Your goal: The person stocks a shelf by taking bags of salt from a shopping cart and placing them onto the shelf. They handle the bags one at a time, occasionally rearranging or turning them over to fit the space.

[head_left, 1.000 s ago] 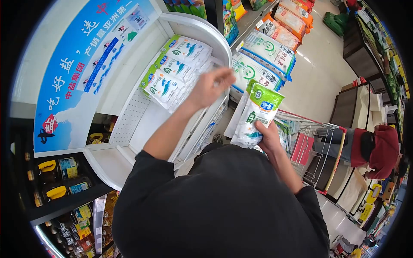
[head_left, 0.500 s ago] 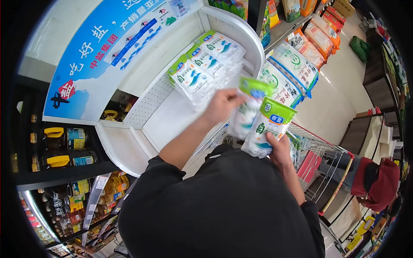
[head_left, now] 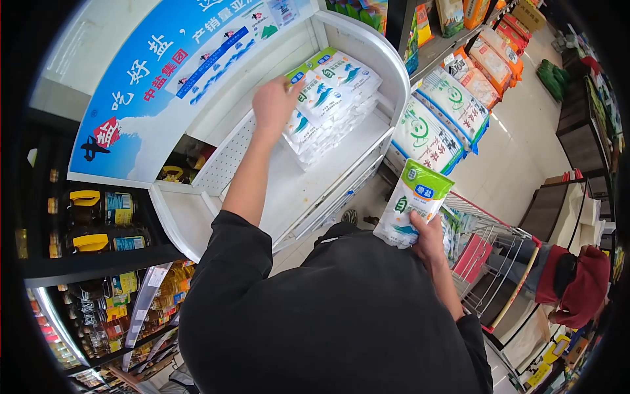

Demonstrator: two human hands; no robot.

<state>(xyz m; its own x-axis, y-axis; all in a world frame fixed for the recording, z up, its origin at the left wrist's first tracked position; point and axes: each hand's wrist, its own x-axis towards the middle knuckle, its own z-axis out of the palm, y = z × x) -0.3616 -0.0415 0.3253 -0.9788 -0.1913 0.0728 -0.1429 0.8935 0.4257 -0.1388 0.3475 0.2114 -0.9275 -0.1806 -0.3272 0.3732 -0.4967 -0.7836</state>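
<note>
My left hand (head_left: 275,108) is at the left side of the display shelf, fingers closed on the green top corner of a white-and-green bag (head_left: 320,97) lying on the stacked bags. Part of that grip is hidden. Beside it lies another matching bag (head_left: 348,71), and a lower one (head_left: 298,126) shows beneath my left hand. My right hand (head_left: 428,235) is closed around the lower right side of a similar upright bag (head_left: 413,200), thumb across its front, near the cart.
The white display shelf (head_left: 289,209) has a raised curved rim. A metal shopping cart (head_left: 502,240) stands at the right, with a person in red (head_left: 581,285) beyond it. Large rice bags (head_left: 423,131) line the upper right; bottled oil (head_left: 102,217) fills shelves at the left.
My left hand has moved left and up from beside my right hand to the stack, and the bag it held now lies there. My right hand still holds its bag, slightly lower.
</note>
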